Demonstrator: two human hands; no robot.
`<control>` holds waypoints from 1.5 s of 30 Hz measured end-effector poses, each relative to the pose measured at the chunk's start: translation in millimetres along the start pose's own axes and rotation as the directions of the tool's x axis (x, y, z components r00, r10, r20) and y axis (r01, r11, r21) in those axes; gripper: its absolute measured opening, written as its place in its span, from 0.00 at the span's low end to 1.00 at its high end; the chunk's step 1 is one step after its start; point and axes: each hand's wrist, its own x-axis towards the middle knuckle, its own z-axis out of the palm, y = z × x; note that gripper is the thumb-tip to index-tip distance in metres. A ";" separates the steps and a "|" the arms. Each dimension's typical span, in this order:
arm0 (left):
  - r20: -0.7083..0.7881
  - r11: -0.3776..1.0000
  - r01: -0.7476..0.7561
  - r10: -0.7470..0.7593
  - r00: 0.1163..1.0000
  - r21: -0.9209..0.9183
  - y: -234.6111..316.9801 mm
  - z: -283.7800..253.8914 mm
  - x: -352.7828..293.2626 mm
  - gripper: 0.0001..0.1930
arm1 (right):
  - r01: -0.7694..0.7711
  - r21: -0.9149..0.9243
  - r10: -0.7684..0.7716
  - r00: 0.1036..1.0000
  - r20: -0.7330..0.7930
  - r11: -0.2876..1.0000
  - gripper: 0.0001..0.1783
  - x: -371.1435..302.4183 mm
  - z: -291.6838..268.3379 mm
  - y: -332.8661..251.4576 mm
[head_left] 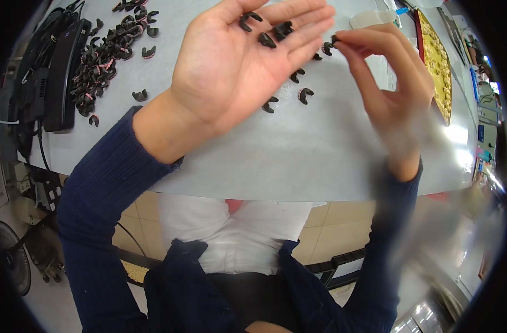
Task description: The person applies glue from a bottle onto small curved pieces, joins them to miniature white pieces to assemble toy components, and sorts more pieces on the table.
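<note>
My left hand [231, 72] is palm up with fingers stretched out flat. Lying loose on its fingers are several small black pieces, among them a C-shaped piece [250, 21] and a chunkier piece [267, 40]. To its right, the thumb and forefinger of my right hand [389, 69] pinch a small black piece [335, 40], mostly hidden by the fingertips. Beneath and between my hands, several black C-shaped pieces with pink edges lie on the table, one [305, 95] nearest the front.
A heap of similar black-and-pink pieces [106, 61] covers the table's [253, 161] left side. Beyond it lie a black device [66, 77] and bundled cables [39, 39]. At the right stands a red-rimmed yellow tray [439, 66] of small pieces; a translucent container [370, 19] sits behind my right hand.
</note>
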 end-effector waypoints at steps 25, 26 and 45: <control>-0.215 0.996 0.083 -0.084 0.973 -0.012 -11.5 18.2 2.9 0.30 | 0.014 0.078 -0.014 1.000 0.001 0.997 0.18 -3.2 3.2 -8.9; -0.215 0.996 0.086 -0.087 0.973 -0.014 -5.3 -3.4 18.6 0.30 | 0.020 0.093 -0.021 1.000 0.003 0.995 0.18 -2.0 5.7 -9.8; -0.062 0.989 0.097 -0.091 0.994 0.112 -8.8 15.7 -1.6 0.33 | -0.068 0.157 0.064 0.997 0.032 0.985 0.09 -7.4 -2.0 1.1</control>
